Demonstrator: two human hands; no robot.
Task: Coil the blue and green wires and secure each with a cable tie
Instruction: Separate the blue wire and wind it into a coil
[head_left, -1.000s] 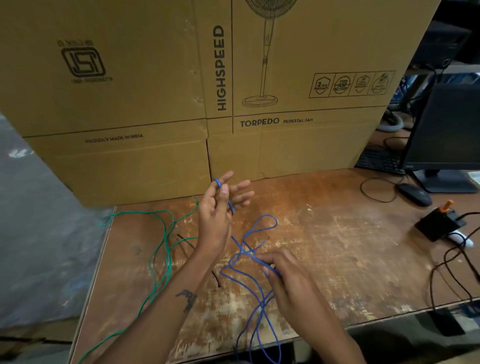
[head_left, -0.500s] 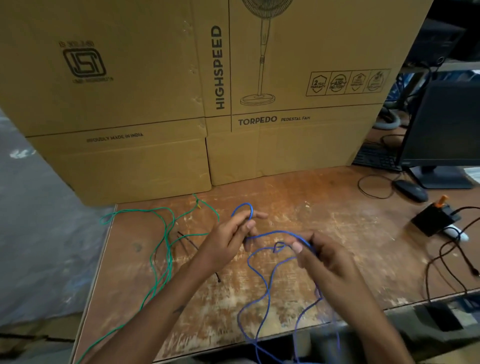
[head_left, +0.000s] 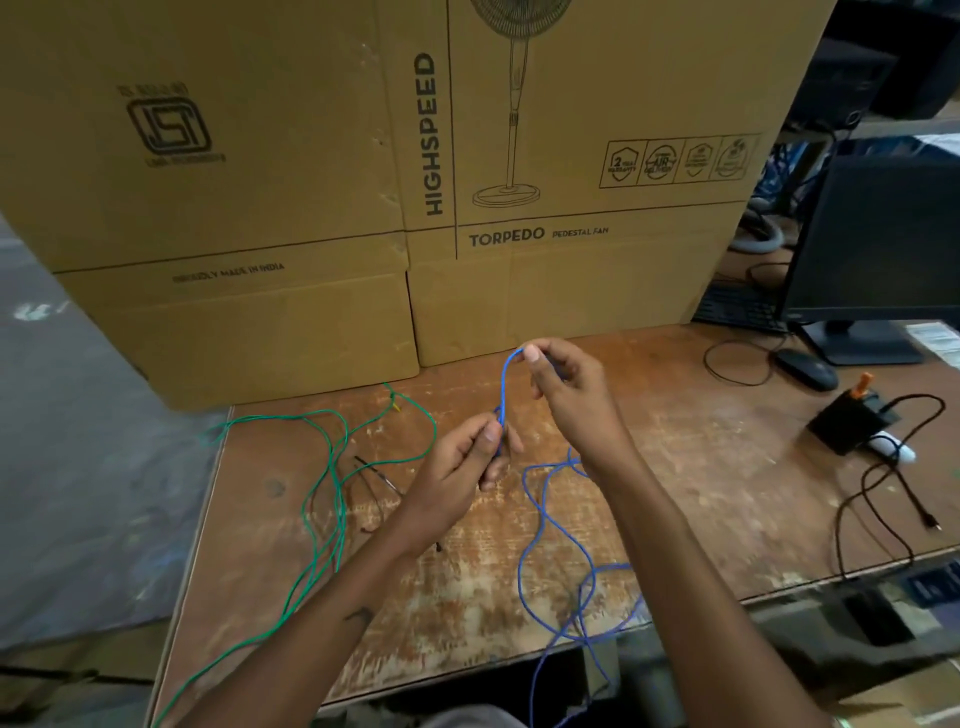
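Between my two hands, above the middle of the table (head_left: 675, 467), a short run of the blue wire (head_left: 503, 387) stands nearly upright. My right hand (head_left: 566, 395) pinches its top bend between thumb and forefinger, lifted toward the far side; my left hand (head_left: 462, 467) pinches the lower part, thumb pressed against the curled fingers. I judge this is how the first turn of a coil gets set: one hand anchors, the other draws a loop to a chosen length.

Below my right wrist the rest of the blue wire falls in loose, crossing loops on the near part of the table and spills over the near edge, so most of it is not yet coiled.

To the left, the green wire (head_left: 332, 467) lies untouched, sprawled from the far left corner down past the near edge, well apart from the blue one. Just right of it, near my left hand, lie thin dark strips (head_left: 374, 473), possibly the cable ties; they are too small to tell.

Beyond everything, big cardboard boxes (head_left: 363, 182) wall off the far side.
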